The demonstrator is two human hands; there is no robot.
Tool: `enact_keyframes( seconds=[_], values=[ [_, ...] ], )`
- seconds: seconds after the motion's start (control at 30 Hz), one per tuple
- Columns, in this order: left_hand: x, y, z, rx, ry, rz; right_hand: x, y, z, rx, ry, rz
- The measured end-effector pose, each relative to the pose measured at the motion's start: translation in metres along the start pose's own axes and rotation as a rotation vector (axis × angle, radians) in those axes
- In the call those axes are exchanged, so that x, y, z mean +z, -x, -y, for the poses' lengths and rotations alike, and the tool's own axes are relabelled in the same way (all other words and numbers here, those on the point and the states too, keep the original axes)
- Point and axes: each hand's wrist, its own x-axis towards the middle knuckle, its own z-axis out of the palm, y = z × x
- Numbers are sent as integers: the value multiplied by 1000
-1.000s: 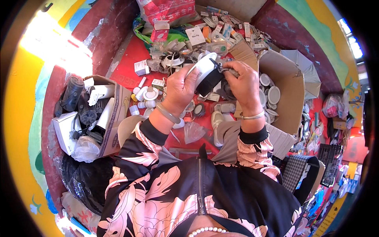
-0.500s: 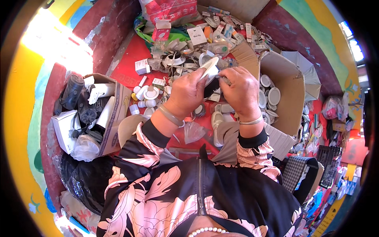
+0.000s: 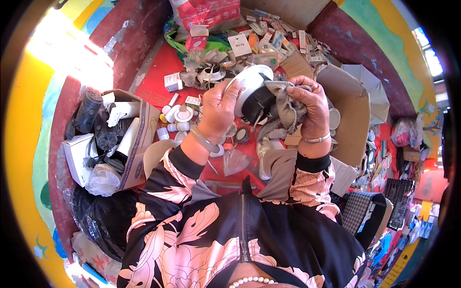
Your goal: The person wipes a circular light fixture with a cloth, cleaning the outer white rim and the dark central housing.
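My left hand point(image 3: 218, 106) grips a round downlight point(image 3: 253, 93) by its white rim, thumb over the edge. The light is tilted, and its black ribbed body faces to the right. In my right hand point(image 3: 312, 105) is a crumpled grey cloth point(image 3: 288, 106), pinched between thumb and fingers beside the black body. Part of the cloth hangs down and seems to touch the light's side. Below and behind the hands lie small white round fittings point(image 3: 184, 113) and a clear plastic bag point(image 3: 235, 162).
At right stands an open cardboard box point(image 3: 346, 110) with round white lights inside. A carton point(image 3: 139, 149) at left holds black and white lamps. Small boxes point(image 3: 240, 45) pile up at the back on a red sheet point(image 3: 161, 72). A black bag point(image 3: 103, 218) sits at lower left.
The downlight has turned so its black body shows more. My right hand has moved right, and the grey cloth now hangs unfolded from it. My left hand has shifted slightly left.
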Motion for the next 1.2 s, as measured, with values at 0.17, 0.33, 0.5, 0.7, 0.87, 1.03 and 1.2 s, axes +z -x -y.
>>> enact_keyframes(
  seconds=[0.17, 0.33, 0.5, 0.7, 0.87, 1.03, 1.2],
  values=[
    [-1, -1, 1, -31, 3, 23, -6, 1, 1, -190, 582, -79],
    [-1, 1, 3, 245, -299, -28, 10, 11, -1, -691, 1303, -54],
    [-18, -14, 10, -134, 240, -159, -5, 5, -1, -722, 1608, -274],
    [-23, -17, -2, -154, 332, -118, 6, 5, 3, -744, 1304, -225],
    [-15, -6, 2, -11, -13, -36, 29, 12, -3, -833, 1383, -88],
    [-6, -1, -1, 255, -286, -52, 39, 15, -12, -856, 1437, -49],
    [-3, 4, 2, 506, -549, -5, 44, 15, -20, -867, 1367, -87]
  ],
)
